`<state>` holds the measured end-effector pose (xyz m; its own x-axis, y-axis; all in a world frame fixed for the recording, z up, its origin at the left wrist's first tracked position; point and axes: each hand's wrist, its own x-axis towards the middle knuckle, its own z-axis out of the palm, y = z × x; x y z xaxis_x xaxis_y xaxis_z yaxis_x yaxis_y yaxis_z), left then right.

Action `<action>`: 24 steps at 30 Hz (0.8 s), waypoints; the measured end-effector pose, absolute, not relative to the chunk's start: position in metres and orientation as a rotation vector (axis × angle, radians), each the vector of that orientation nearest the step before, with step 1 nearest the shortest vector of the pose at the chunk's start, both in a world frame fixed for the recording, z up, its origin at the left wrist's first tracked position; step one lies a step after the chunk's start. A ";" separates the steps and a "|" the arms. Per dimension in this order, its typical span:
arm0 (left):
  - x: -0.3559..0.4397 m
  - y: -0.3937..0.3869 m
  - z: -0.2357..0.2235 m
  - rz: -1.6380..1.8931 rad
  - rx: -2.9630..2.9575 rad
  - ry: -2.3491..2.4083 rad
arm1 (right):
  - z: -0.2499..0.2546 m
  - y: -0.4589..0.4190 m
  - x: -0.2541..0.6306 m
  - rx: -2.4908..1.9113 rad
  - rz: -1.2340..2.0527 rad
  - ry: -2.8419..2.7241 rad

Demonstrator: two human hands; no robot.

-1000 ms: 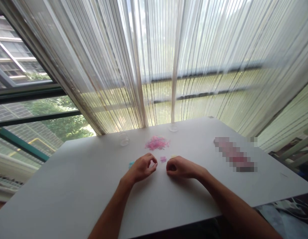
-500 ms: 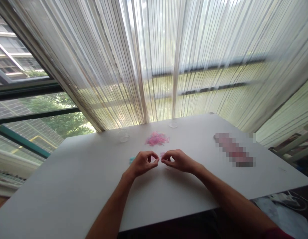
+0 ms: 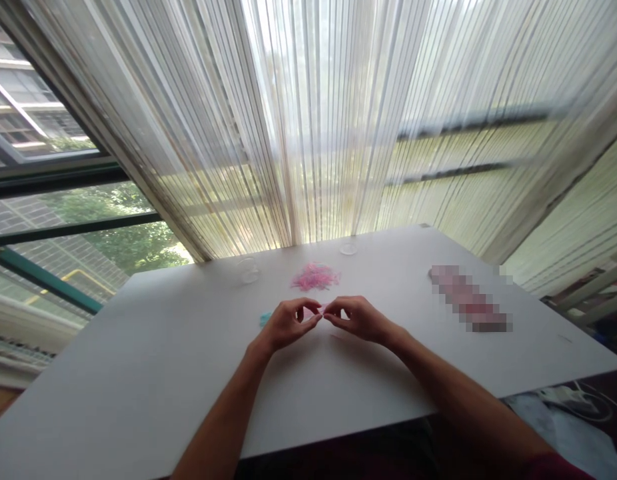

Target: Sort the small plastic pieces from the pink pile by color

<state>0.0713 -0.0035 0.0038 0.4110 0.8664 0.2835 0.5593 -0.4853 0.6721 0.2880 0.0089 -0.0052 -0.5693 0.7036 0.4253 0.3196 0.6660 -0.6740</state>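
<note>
Left hand (image 3: pixel 287 325) and right hand (image 3: pixel 361 320): the 2 sets of curled fingertips nearly meet; any grasp cannot be told. Teal pieces (image 3: pixel 265 319) lie just beyond the left wrist. Farther, straight ahead: pink pile (image 3: pixel 315 277), broadest left to right, nearer the left hand.

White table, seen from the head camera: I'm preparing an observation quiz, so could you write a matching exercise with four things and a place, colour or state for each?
1. Heap of thin strips
2. Small pieces beside the left hand
3. Round item right of the heap
4. Elongated patch

A. Teal
B. Masked by pixelation
C. Mostly pink
D. Clear, near the table's far edge

Pairs: 1-C, 2-A, 3-D, 4-B
</note>
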 end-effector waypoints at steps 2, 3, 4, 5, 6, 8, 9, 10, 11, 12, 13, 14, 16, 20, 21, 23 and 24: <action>0.071 -0.003 0.004 0.855 2.202 1.191 | -0.005 0.009 0.288 -0.775 0.711 -2.185; 0.070 -0.003 0.004 0.852 2.209 1.178 | -0.005 0.009 0.288 -0.772 0.712 -2.186; 0.070 -0.003 0.004 0.848 2.215 1.169 | -0.005 0.009 0.288 -0.770 0.713 -2.187; 0.070 -0.003 0.004 0.848 2.219 1.165 | -0.005 0.009 0.288 -0.770 0.713 -2.188; 0.069 -0.003 0.004 0.849 2.221 1.165 | -0.004 0.009 0.289 -0.772 0.713 -2.188; 0.069 -0.003 0.005 0.856 2.221 1.170 | -0.004 0.010 0.289 -0.779 0.708 -2.189; 0.068 -0.002 0.005 0.858 2.221 1.173 | -0.004 0.010 0.290 -0.783 0.702 -2.189; 0.068 -0.002 0.004 0.860 2.221 1.178 | -0.004 0.011 0.290 -0.785 0.694 -2.187; 0.067 -0.002 0.004 0.862 2.222 1.184 | -0.005 0.011 0.290 -0.787 0.685 -2.183; 0.066 -0.001 0.004 0.864 2.222 1.190 | -0.005 0.012 0.291 -0.788 0.675 -2.179; 0.066 -0.001 0.003 0.866 2.223 1.196 | -0.005 0.012 0.291 -0.788 0.666 -2.176; 0.065 -0.001 0.003 0.868 2.223 1.200 | -0.005 0.012 0.291 -0.788 0.658 -2.175; 0.065 0.000 0.003 0.873 2.221 1.202 | -0.005 0.013 0.292 -0.790 0.648 -2.175; 0.067 -0.001 0.002 0.883 2.216 1.191 | -0.005 0.012 0.290 -0.787 0.642 -2.155; 0.067 -0.001 0.002 0.883 2.218 1.183 | -0.006 0.011 0.289 -0.781 0.645 -2.151; 0.069 -0.001 0.002 0.878 2.223 1.167 | -0.008 0.011 0.287 -0.763 0.654 -2.149; 0.069 -0.001 0.001 0.876 2.225 1.162 | -0.009 0.011 0.287 -0.755 0.659 -2.152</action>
<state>0.0695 -0.0015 0.0013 0.4354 0.8426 0.3171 0.5366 -0.5257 0.6601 0.2866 0.0110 -0.0092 -0.5457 0.6887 0.4773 0.3033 0.6933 -0.6537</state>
